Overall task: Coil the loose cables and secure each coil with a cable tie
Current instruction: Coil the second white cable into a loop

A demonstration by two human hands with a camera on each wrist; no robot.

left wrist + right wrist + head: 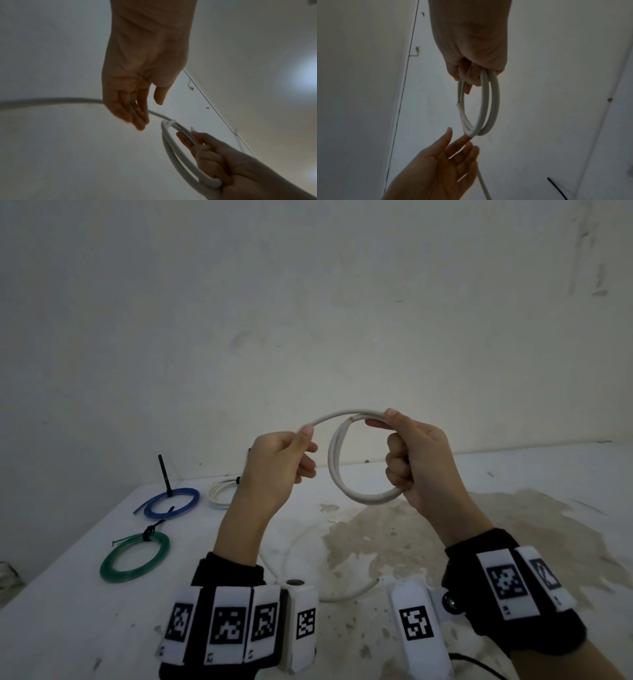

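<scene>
On the counter, farthest left of the white cable coil held in the air, a green coil lies flat with a black cable tie cinched at its top. Behind it, still left of the held coil, lies a blue coil with a black tie standing up from its far edge, and next to that a small white tied coil, partly hidden by the left forearm.

The left hand is raised just left of the held coil. Its thumb and forefinger appear to pinch the cable's running strand in the head view, though the wrist views show the other fingers loosely extended, so how firm the grip is cannot be settled. From this hand the strand arcs right into the white cable coil, which has about two turns and hangs upright above the counter. The right hand clasps the coil's right side, fingers curled tightly round the turns, thumb pressed on top. Below the coil, the slack cable lies in a wide loop on the counter's stained patch.
</scene>
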